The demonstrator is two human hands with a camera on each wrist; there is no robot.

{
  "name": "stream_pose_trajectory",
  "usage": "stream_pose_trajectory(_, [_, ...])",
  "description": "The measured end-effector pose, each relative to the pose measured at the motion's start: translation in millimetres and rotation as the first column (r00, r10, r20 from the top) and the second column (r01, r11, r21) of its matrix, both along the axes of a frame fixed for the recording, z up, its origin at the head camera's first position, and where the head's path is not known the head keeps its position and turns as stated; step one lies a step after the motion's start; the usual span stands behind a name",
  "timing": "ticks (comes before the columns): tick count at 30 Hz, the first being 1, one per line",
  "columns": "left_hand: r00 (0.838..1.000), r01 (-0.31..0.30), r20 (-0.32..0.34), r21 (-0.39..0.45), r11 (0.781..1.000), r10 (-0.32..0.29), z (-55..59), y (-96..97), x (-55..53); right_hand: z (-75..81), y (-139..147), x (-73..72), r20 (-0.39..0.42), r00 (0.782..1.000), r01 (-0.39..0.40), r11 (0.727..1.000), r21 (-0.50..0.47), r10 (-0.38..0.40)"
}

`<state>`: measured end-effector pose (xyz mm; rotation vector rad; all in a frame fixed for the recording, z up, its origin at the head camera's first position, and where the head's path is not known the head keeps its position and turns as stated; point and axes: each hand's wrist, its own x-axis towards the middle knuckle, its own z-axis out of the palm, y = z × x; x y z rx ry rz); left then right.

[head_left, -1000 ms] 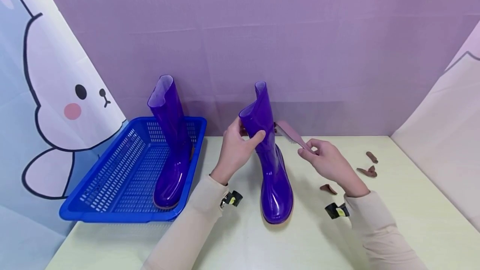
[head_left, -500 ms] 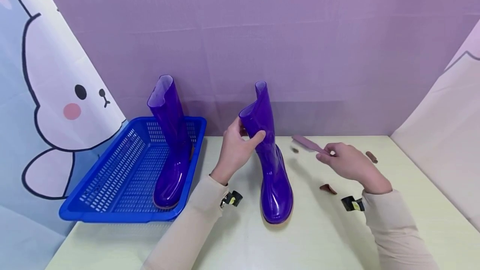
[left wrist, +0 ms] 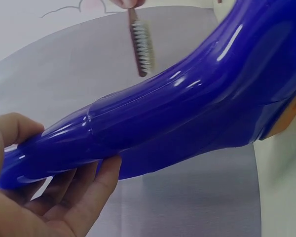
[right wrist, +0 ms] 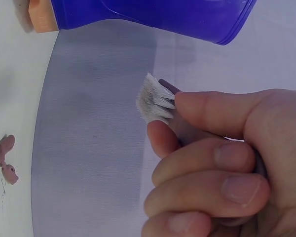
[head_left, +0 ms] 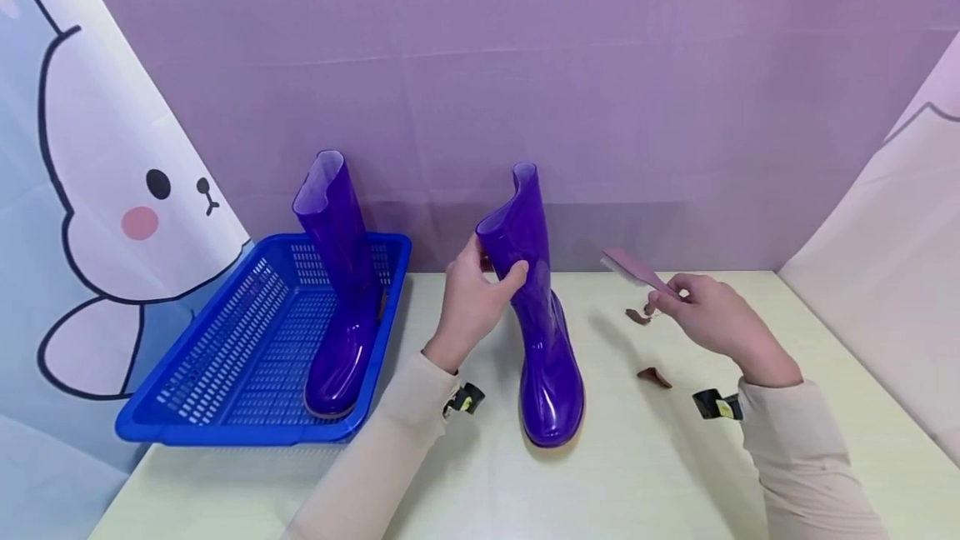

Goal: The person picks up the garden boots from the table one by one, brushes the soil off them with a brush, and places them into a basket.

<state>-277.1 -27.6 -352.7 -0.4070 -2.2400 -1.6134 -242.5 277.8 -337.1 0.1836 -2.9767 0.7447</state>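
Observation:
A glossy purple rain boot [head_left: 551, 373] stands on the table, toe toward me. My left hand [head_left: 476, 294] grips its upper shaft, thumb on the near side; in the left wrist view the fingers curl round the purple shaft. To the right of the boot, my right hand [head_left: 712, 315] holds a pinkish-brown brush [head_left: 637, 267] by the handle, clear of the boot. Its pale bristles [right wrist: 155, 101] show in the right wrist view. Below the brush lies a curled brown piece [head_left: 637, 317] on the table, and another brown scrap [head_left: 654, 377] lies nearer me.
A blue plastic basket [head_left: 142, 430] sits on the left, with a second purple rain boot [head_left: 337, 365] standing inside against its right side. A purple-grey cloth [head_left: 600, 107] hangs behind the pale table [head_left: 480, 490].
My right hand has drawn the brush away from the boot shaft to the right. A brown piece that was by the shaft now appears on the table. My left hand keeps its grip.

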Motion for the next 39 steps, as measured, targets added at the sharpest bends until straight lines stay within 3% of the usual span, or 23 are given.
stream_pose_trajectory(4, [0.998,-0.058,-0.012,-0.043,0.997,0.057,-3.2,4.3,-0.5,0.9,0.3,0.9,-0.012,1.0,0.003,1.0,-0.003,-0.003])
stream_pose_trajectory(8, [0.996,-0.091,0.016,-0.097,0.991,0.093,-9.4,12.5,-0.7,2.0,0.8,1.5,-0.009,1.0,0.006,1.0,-0.009,-0.006])
stream_pose_trajectory(14, [0.994,-0.061,0.077,-0.189,0.98,0.077,-23.2,32.2,5.4,3.5,2.0,2.7,0.0,1.0,0.012,1.0,-0.014,-0.012])
stream_pose_trajectory(20, [0.991,-0.089,0.069,-0.3,0.95,0.114,-37.1,44.2,9.3,3.2,3.1,2.7,0.005,1.0,0.021,1.0,-0.018,-0.021])
stream_pose_trajectory(24, [0.993,-0.065,0.074,-0.332,0.941,0.095,-45.7,46.8,8.3,2.3,4.3,2.7,0.003,1.0,0.02,1.0,-0.018,-0.02])
stream_pose_trajectory(30, [0.994,-0.03,0.083,-0.374,0.927,0.065,-46.0,44.2,10.9,5.1,2.9,3.5,-0.01,1.0,0.009,1.0,-0.01,-0.009])
stream_pose_trajectory(39, [0.996,-0.011,0.076,-0.325,0.946,0.038,-42.4,41.4,9.6,3.8,5.0,4.9,0.012,1.0,0.001,1.0,-0.03,-0.001])
